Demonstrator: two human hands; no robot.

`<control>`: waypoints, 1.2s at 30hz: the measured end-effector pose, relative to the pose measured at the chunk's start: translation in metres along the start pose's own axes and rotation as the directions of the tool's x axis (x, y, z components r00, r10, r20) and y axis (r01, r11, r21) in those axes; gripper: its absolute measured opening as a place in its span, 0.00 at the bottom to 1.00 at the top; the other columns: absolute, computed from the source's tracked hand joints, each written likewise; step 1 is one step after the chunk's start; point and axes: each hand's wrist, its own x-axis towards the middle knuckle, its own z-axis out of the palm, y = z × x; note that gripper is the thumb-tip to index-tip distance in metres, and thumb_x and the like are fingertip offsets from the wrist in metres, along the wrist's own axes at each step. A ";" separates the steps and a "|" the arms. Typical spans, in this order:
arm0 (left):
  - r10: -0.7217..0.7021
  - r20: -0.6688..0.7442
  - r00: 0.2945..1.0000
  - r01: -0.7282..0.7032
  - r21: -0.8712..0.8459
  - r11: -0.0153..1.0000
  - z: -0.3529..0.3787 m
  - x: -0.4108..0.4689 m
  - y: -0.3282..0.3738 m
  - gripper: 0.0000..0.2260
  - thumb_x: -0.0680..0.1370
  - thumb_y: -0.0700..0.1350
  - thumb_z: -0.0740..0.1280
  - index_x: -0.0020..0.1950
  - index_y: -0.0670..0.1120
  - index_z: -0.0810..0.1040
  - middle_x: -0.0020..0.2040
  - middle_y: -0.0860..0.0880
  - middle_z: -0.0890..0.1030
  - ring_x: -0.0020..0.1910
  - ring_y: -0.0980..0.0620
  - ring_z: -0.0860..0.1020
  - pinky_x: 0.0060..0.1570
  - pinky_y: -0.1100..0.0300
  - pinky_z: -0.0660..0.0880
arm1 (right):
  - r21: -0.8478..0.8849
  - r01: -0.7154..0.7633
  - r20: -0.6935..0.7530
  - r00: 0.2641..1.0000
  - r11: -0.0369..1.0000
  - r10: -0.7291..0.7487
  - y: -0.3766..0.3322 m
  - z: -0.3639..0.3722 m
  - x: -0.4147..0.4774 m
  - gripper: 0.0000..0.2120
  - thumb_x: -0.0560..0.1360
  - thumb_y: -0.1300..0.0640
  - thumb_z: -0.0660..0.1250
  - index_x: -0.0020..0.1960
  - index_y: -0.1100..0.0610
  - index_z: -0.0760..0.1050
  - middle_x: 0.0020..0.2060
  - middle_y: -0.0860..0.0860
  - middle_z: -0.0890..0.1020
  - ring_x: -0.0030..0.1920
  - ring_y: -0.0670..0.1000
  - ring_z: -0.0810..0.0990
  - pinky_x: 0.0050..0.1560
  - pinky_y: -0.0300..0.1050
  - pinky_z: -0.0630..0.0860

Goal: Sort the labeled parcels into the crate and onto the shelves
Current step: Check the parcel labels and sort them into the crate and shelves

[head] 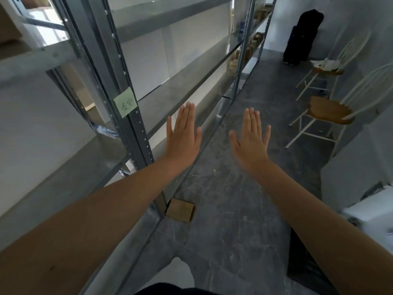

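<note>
Both my arms reach forward with flat, straight fingers and hold nothing. My left hand (pixel 183 134) hovers in front of the edge of a grey metal shelf (pixel 170 96). My right hand (pixel 250 138) is over the floor, apart from everything. A green sticky note (pixel 125 102) with handwritten characters is stuck on the shelf upright to the left of my left hand. A small brown cardboard parcel (pixel 180 210) lies on the floor at the foot of the shelving. Several brown parcels (pixel 254 42) sit on the far shelves, blurred.
The shelving runs along the left side. Two white wire chairs with wooden seats (pixel 330 110) stand at the right. A dark bag (pixel 302 37) leans against the far wall. A black crate edge (pixel 308 271) shows at the lower right. Grey floor lies between.
</note>
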 end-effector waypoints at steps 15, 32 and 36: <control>0.024 0.154 0.988 -0.017 -0.045 0.999 0.045 0.049 -0.084 0.28 0.84 0.51 0.49 0.81 0.43 0.44 0.82 0.48 0.46 0.80 0.52 0.43 0.78 0.43 0.42 | -0.033 0.010 0.101 0.995 0.999 -0.006 -0.076 0.090 0.068 0.33 0.83 0.49 0.51 0.80 0.58 0.39 0.80 0.51 0.41 0.79 0.49 0.36 0.75 0.58 0.33; -0.265 0.385 0.884 0.265 0.054 0.963 0.149 0.013 -0.161 0.27 0.85 0.50 0.49 0.81 0.45 0.44 0.82 0.49 0.47 0.80 0.53 0.43 0.78 0.45 0.41 | 0.038 -0.041 0.397 0.918 0.998 0.023 -0.015 0.234 0.079 0.32 0.83 0.49 0.50 0.80 0.58 0.40 0.80 0.51 0.43 0.79 0.48 0.38 0.75 0.57 0.33; -0.355 0.366 0.860 0.328 0.137 0.935 0.177 0.029 -0.183 0.26 0.85 0.49 0.50 0.81 0.43 0.46 0.82 0.48 0.48 0.80 0.52 0.44 0.77 0.47 0.40 | 0.047 -0.047 0.412 0.911 0.998 0.024 0.025 0.270 0.096 0.31 0.83 0.50 0.50 0.81 0.58 0.42 0.80 0.51 0.45 0.79 0.49 0.40 0.75 0.57 0.34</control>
